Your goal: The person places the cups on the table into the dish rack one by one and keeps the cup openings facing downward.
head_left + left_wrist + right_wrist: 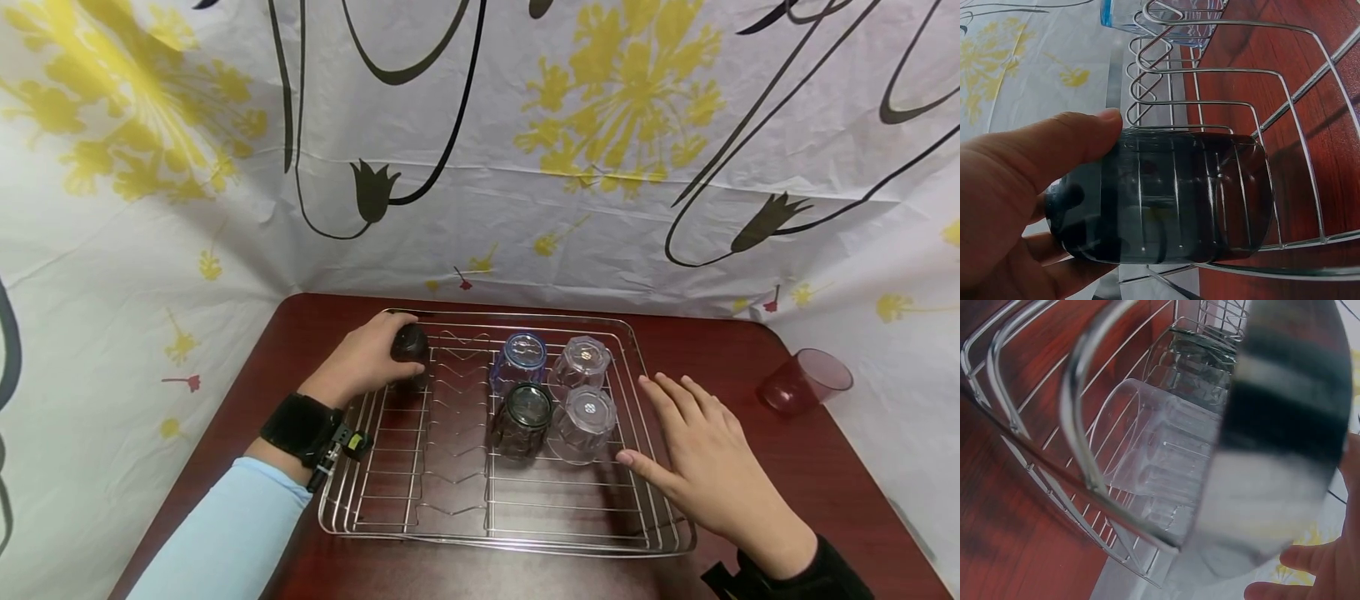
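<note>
My left hand [365, 358] grips a dark tinted glass [1166, 197] at the back left corner of the wire dish rack [457, 546]. Thumb and fingers wrap its closed base, and its wider mouth points down at the rack wires. Over the rack's right side, four glasses stand upside down: a blue one [517, 360], a dark green one [522, 421] and two clear ones, one clear glass [585, 360] behind the other clear glass [585, 423]. Beside the rack's right rim, my right hand [705, 454] hovers with fingers spread, holding nothing.
A red tumbler [806, 383] lies tilted at the table's right edge, outside the rack. Zigzag wire dividers [453, 450] run down the rack's middle. Patterned white cloth [480, 208] hangs behind the dark red table [315, 312] and along both its sides.
</note>
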Demonstrator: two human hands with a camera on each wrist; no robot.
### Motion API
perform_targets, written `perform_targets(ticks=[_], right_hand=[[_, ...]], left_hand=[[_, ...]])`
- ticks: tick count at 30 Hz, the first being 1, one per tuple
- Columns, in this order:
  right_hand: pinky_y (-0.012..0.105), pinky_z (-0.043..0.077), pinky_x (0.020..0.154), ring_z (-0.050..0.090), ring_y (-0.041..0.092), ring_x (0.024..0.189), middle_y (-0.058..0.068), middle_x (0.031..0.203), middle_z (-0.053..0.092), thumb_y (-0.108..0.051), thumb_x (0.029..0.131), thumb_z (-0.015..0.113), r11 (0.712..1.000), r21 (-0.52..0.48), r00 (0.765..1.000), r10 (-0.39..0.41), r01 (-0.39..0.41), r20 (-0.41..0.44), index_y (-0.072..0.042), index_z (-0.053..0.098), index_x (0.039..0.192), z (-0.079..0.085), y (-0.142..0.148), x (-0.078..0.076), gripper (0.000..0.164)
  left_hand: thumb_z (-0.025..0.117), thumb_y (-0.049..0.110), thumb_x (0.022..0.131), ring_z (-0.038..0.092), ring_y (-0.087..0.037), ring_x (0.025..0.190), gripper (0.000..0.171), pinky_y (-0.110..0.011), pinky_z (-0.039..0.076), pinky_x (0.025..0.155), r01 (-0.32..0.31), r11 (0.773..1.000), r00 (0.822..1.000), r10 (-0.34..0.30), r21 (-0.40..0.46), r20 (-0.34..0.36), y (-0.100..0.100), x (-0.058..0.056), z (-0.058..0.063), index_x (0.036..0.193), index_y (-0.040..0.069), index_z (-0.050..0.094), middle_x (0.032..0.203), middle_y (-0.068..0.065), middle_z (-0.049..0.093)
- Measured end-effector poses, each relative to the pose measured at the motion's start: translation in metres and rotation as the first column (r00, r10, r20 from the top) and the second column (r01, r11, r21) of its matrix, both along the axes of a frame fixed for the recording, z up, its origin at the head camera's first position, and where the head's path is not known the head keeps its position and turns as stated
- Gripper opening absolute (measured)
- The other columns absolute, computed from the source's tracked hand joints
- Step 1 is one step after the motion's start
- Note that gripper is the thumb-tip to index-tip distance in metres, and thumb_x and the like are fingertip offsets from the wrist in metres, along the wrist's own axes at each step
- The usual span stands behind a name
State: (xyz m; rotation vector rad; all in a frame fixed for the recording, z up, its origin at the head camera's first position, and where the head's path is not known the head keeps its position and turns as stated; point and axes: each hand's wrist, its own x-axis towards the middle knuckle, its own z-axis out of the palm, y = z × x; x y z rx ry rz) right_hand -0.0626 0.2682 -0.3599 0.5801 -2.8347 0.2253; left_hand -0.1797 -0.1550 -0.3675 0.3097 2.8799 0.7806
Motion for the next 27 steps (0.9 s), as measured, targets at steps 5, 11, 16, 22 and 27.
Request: perform_targets(ticks=[5, 11, 16, 22, 27], right_hand=[[0.07, 0.03, 0.099, 0.034, 0.047, 0.138, 0.017, 0.15, 0.044, -0.061, 0.086, 0.068, 1.0, 0.005, 1.0, -0.003, 0.003, 0.013, -0.013, 0.035, 0.155, -0.002, 0.0, 0.0, 0.09], [0.069, 0.03, 0.099, 0.034, 0.047, 0.138, 0.017, 0.151, 0.043, -0.061, 0.086, 0.068, 1.0, 0.006, 1.0, 0.002, -0.003, 0.014, -0.013, 0.035, 0.154, -0.003, 0.0, -0.001, 0.09], [0.069, 0.03, 0.099, 0.034, 0.047, 0.138, 0.017, 0.151, 0.043, -0.061, 0.086, 0.068, 1.0, 0.006, 1.0, -0.001, 0.001, 0.019, -0.012, 0.037, 0.153, -0.004, 0.0, -0.001, 0.088], [0.069, 0.03, 0.099, 0.034, 0.047, 0.138, 0.016, 0.151, 0.043, -0.061, 0.086, 0.068, 1.0, -0.002, 1.0, -0.003, 0.003, 0.014, -0.013, 0.036, 0.154, -0.004, 0.002, -0.001, 0.089], [0.068, 0.03, 0.099, 0.034, 0.047, 0.138, 0.017, 0.151, 0.042, -0.06, 0.086, 0.068, 1.0, -0.001, 1.0, -0.004, 0.004, 0.007, -0.012, 0.035, 0.155, -0.004, 0.004, -0.003, 0.091]], left_hand=[[0.078, 0.037, 0.087, 0.059, -0.032, 0.115, 0.077, -0.048, 0.054, 0.088, -0.003, 1.0, 1.0, 0.003, 0.003, 0.003, -0.001, -0.002, -0.004, 0.152, 0.018, 0.04, 0.146, -0.011, 0.045], [0.076, 0.036, 0.089, 0.056, -0.035, 0.121, 0.077, -0.052, 0.052, 0.092, -0.004, 1.0, 1.0, 0.004, 0.007, 0.015, -0.003, -0.003, -0.004, 0.153, 0.017, 0.037, 0.155, -0.014, 0.036], [0.077, 0.036, 0.088, 0.053, -0.038, 0.126, 0.083, -0.054, 0.05, 0.095, 0.004, 1.0, 1.0, -0.004, -0.011, 0.009, -0.005, -0.002, -0.004, 0.156, 0.017, 0.033, 0.159, -0.016, 0.032], [0.075, 0.045, 0.087, 0.04, -0.041, 0.14, 0.091, -0.062, 0.041, 0.106, 0.028, 0.999, 0.999, -0.029, -0.027, -0.029, -0.01, 0.003, 0.0, 0.16, 0.019, 0.026, 0.16, -0.016, 0.029], [0.069, 0.051, 0.09, 0.03, -0.042, 0.146, 0.089, -0.067, 0.028, 0.113, 0.045, 0.998, 0.996, -0.048, -0.034, -0.077, -0.011, 0.018, 0.014, 0.16, 0.019, 0.025, 0.162, -0.017, 0.026]])
